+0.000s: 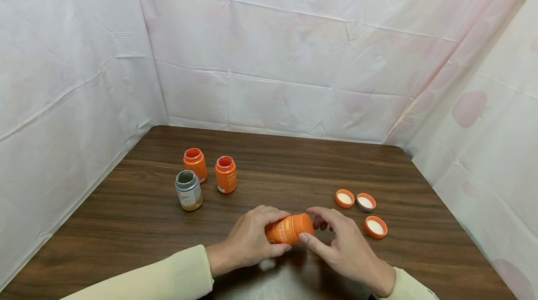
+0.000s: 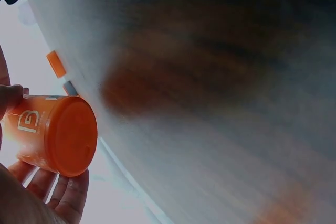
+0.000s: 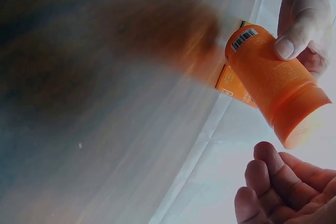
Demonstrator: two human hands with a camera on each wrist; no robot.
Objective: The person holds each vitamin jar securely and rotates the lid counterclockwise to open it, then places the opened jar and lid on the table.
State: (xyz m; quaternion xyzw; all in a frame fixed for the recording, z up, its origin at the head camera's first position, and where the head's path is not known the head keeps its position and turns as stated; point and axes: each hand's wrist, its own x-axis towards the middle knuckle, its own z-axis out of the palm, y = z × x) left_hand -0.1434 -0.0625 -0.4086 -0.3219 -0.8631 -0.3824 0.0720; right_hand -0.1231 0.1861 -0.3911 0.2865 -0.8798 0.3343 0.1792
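Note:
My left hand (image 1: 254, 237) grips an orange bottle (image 1: 282, 231), tilted over the table's front middle with its capped end toward the right. Its flat round base (image 2: 77, 136) faces the left wrist camera, while a barcode shows near that end in the right wrist view. An orange cap (image 1: 303, 224) covers the other end. Beside that cap is my right hand (image 1: 346, 246), its thumb tip overlapping the cap's lower edge in the head view. In the right wrist view its loosely bent fingers (image 3: 270, 174) stand apart from the cap.
Two orange uncapped bottles (image 1: 195, 169) (image 1: 226, 179) and a grey one (image 1: 189, 195) stand upright at the left. Right of my hands, three caps (image 1: 344, 198) (image 1: 366, 202) (image 1: 375, 227) lie with white insides up. White sheets (image 1: 273, 57) wall the dark wooden table (image 1: 286, 164).

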